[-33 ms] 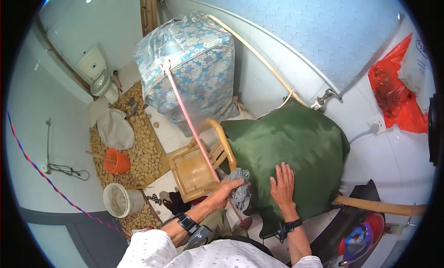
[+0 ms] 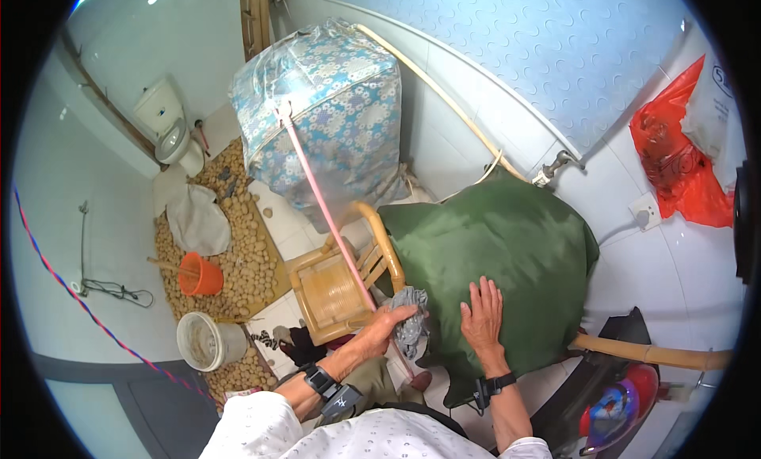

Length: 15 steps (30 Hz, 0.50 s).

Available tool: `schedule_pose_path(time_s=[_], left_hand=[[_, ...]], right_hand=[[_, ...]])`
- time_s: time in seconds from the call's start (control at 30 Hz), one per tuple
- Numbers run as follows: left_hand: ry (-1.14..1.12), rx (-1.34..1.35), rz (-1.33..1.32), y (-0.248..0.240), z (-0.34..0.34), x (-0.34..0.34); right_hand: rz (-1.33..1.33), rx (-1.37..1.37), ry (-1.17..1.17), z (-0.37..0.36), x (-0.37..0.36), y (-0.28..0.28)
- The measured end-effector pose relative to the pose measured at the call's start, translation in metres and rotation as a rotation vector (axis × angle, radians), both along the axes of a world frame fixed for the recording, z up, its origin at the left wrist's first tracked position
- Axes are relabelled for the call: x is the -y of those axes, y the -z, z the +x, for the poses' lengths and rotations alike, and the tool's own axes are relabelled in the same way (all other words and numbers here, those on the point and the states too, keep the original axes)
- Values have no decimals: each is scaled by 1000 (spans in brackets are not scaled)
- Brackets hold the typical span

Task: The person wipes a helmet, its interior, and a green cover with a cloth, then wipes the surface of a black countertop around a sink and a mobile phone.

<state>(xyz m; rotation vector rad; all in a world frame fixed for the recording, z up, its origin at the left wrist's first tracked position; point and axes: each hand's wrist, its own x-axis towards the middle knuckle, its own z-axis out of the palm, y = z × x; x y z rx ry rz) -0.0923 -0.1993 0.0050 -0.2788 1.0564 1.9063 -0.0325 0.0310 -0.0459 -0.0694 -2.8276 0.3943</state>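
Observation:
My left hand [image 2: 388,323] is closed on a crumpled grey cloth [image 2: 411,320]. A long pink pole [image 2: 327,213] runs down to the same hand and shows again below it; whether the fingers also wrap the pole, I cannot tell. My right hand [image 2: 483,316] lies flat, fingers stretched out, on a large bulky thing under a dark green cover [image 2: 523,245]. What the cover hides cannot be seen. The pole's upper end leans at a tall blue flowered cover [image 2: 341,118] with clear plastic over its top.
A low bamboo chair [image 2: 329,300] stands left of the green cover. Many potatoes or similar round things [image 2: 250,257] spread over the floor, around an orange bucket [image 2: 200,275] and a white bucket [image 2: 208,344]. A toilet [image 2: 176,146] stands far left; a red bag [image 2: 670,150] hangs right.

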Motion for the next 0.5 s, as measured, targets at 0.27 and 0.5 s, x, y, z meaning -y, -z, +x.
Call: schedule_pose_path(time_s=[0.27,0.5], left_hand=[[-38,15,-72,4,49,-2],[-162,81,-123,-4,77,21]], right_hand=[[157,-49,-11,8,2,19],[36,-49,-58,7,8,23]])
